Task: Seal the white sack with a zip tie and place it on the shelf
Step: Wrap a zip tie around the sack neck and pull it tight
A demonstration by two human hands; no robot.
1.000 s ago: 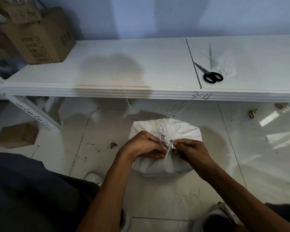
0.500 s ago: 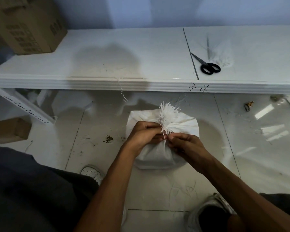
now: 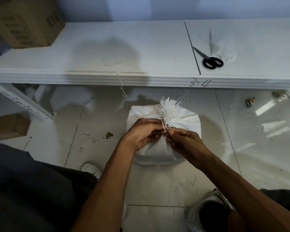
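A white woven sack [image 3: 182, 121] sits on the tiled floor in front of a low white shelf [image 3: 141, 51]. Its mouth is gathered into a neck with a frayed tuft [image 3: 169, 109] sticking up. My left hand [image 3: 144, 133] grips the gathered neck from the left, fingers curled around it. My right hand [image 3: 184, 139] pinches at the neck from the right, fingertips meeting the left hand's. A thin pale strand hangs between the fingertips; I cannot tell if it is the zip tie. A bundle of white zip ties [image 3: 224, 49] lies on the shelf at the right.
Black-handled scissors [image 3: 208, 59] lie on the shelf beside the ties. A cardboard box [image 3: 23, 20] stands at the shelf's left end, a smaller box [image 3: 8, 126] on the floor at left. My shoes [image 3: 92, 168] flank the sack. Loose threads litter the floor.
The sack's tuft now stands more upright and fanned out. Both hands stayed at the neck, with the fingertips drawn closer together. The camera has moved slightly nearer.
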